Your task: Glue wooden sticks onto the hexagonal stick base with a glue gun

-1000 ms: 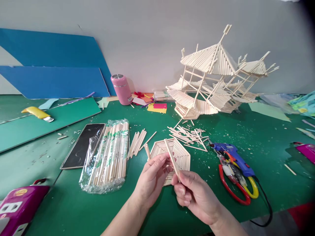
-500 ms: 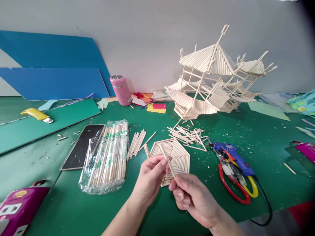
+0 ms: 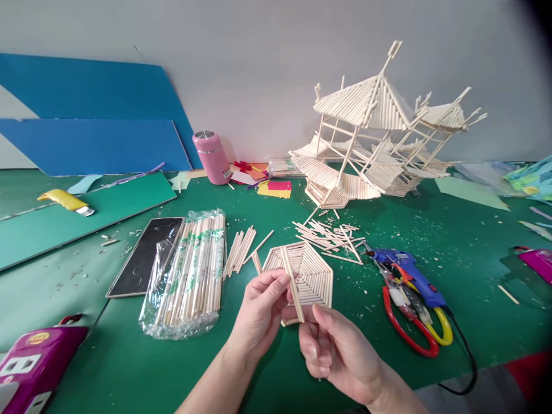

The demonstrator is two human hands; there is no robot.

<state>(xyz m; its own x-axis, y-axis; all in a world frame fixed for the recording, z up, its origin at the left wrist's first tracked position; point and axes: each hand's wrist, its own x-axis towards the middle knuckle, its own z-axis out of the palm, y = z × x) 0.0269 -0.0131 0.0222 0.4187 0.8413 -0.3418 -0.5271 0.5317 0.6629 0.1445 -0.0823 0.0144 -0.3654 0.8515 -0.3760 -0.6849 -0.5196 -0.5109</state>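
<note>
The green counter (image 3: 129, 374) carries everything here. At the back stands the biggest thing on it, a stick model (image 3: 371, 103), its pitched roofs already covered in close-laid sticks, open framing below. The clear plastic packet (image 3: 194, 270) to the left holds a thick row of long sticks, a sizeable supply. Nearer the person, a many-sided panel (image 3: 317, 279) lies flat; what I can see of it looks filled, ring inside ring, though the hands hide part.

The left hand (image 3: 261, 310) has its fingers pinched together on the stick piece; the right hand (image 3: 340, 353) is partly open, thumb raised off, index finger behind the lower end, touching or not I can't tell. The lidded pink flask (image 3: 212, 158) hides its contents. A loose stick pile (image 3: 330, 237) lies unattached behind the panel. Smallest is the stick piece (image 3: 293, 284), held tilted above the panel, evidently not fixed to anything yet.
</note>
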